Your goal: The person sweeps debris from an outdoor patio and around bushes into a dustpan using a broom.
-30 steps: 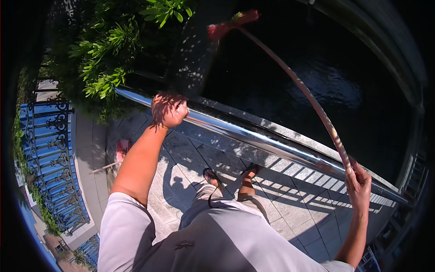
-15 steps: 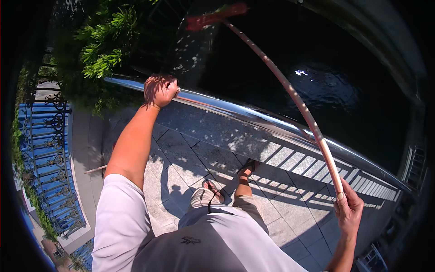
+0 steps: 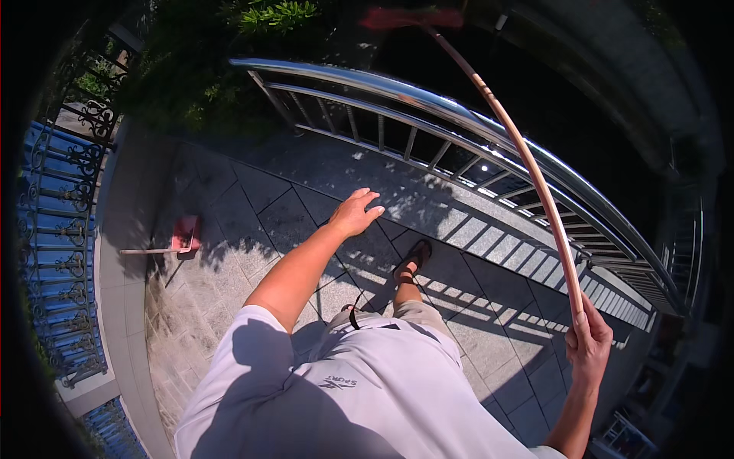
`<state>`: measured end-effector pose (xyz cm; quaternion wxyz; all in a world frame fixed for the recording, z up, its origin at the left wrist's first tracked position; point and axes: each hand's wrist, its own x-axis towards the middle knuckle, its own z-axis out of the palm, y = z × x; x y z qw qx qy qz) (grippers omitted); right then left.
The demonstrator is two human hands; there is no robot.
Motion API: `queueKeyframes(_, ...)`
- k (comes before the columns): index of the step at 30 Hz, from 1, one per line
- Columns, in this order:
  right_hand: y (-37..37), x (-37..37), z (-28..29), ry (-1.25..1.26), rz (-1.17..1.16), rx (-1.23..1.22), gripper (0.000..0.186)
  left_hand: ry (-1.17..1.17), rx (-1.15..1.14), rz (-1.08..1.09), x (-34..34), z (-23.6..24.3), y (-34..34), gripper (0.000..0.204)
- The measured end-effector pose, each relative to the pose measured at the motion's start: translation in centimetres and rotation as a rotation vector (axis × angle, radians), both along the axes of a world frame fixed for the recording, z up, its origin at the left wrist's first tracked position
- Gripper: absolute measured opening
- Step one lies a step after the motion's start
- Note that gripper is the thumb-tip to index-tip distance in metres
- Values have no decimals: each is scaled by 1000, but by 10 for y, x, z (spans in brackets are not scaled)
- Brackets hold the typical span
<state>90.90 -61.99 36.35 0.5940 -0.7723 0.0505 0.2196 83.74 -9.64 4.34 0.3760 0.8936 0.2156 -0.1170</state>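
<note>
My left hand hangs over the paving with its fingers apart, holding nothing, below the stainless steel railing. My right hand grips the long wooden pole near the lower right. The pole rises across the railing to a red broom head at the top, over dark water; the head is blurred and dim, so whether it touches anything I cannot tell. My feet in dark sandals stand on the tiles beside the railing's base.
A red dustpan with a wooden handle rests on the paving at left, beside a low wall. An ornate iron fence with blue behind it runs along the far left. Green bushes crowd the railing's far end.
My left hand has let go of the railing's top tube and moved down, opening. The view has shifted, showing more of the railing and the dustpan. My right hand still holds the pole.
</note>
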Motion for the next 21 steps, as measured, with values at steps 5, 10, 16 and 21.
queueKeyframes(5,-34,-135,33,-65,-62,-33,44,464,-12,-574,-230,-64,-59,57)
queueKeyframes(10,-71,-258,62,-125,-61,-73,47,508,-32,-446,-320,-57,-33,59)
queueKeyframes(16,-154,-364,56,-94,-5,-7,52,293,-89,176,-427,-44,-18,61)
queueKeyframes(21,-179,-371,35,-60,134,-61,64,352,-160,259,-567,-51,-78,62)
